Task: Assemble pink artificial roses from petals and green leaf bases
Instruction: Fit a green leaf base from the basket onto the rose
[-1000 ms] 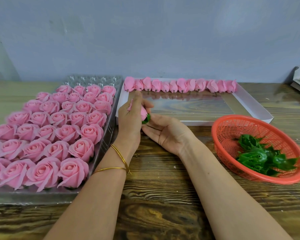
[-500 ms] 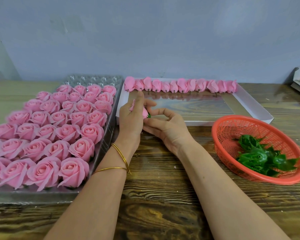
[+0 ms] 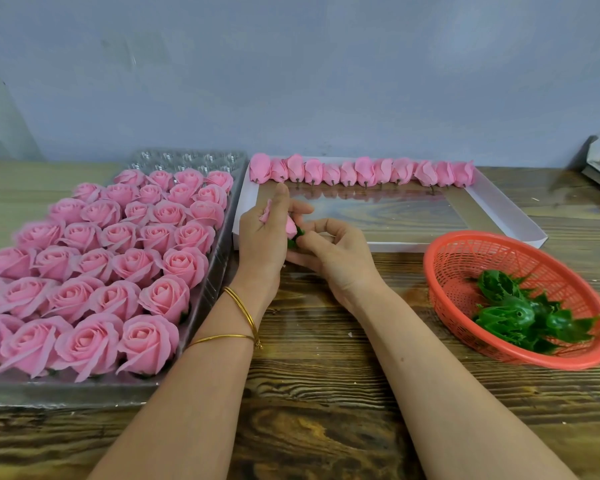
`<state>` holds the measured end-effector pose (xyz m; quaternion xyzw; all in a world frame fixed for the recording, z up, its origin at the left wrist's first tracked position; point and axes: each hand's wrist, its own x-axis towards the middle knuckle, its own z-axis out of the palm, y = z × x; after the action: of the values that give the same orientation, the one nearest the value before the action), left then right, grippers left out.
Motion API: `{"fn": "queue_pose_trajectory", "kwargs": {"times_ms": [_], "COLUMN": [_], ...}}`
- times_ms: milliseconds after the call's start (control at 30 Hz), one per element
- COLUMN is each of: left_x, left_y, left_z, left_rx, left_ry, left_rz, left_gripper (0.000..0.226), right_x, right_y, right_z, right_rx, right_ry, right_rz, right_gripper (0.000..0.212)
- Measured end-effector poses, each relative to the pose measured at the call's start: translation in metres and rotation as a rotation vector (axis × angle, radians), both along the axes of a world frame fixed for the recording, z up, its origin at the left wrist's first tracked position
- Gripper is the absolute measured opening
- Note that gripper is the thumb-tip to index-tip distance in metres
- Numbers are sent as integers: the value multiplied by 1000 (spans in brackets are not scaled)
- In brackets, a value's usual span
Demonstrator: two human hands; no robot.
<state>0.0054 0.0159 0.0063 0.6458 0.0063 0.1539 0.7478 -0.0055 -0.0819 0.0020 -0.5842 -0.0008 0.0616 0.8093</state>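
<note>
Head cam: wooden table (image 3: 326, 393) up front, clear tray (image 3: 207, 292) of finished roses (image 3: 118, 258) on the L, orange basket (image 3: 499, 355) w/ spare leaf bases (image 3: 513, 317) on the R. Btwn them the left hand (image 3: 260, 244) is wrapped round a pink bud (image 3: 291, 227), and the right hand (image 3: 336, 261) pinches the green leaf base (image 3: 297, 237) at its bottom. Behind, a white tray (image 3: 513, 216) w/ a row of buds (image 3: 361, 173) along its far edge.

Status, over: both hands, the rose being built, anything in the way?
Left hand grips pink bud; right hand pinches green leaf base against it. Spare bases in red basket. Nothing obstructing.
</note>
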Motion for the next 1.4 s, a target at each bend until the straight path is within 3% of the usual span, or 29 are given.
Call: {"fn": "queue_pose_trajectory", "kwargs": {"times_ms": [167,567,1233,1400], "left_x": [0,1,-2,-3], "left_y": [0,0,-5,-3], "left_z": [0,-1,1,3], "left_rx": [8,-7,-13,-54], "left_ry": [-1,-61,-51,-30], "left_rz": [-6,-56,-86,-92], "left_gripper": [49,48,47,47], "right_x": [0,-1,1,1], "right_y": [-8,-11,-14,-17], "right_z": [5,2,3,6], "right_rx": [228,349,422,387], "right_ry": [88,192,263,337], "right_rz": [118,217,260,242], "right_gripper": [18,22,26,15]}}
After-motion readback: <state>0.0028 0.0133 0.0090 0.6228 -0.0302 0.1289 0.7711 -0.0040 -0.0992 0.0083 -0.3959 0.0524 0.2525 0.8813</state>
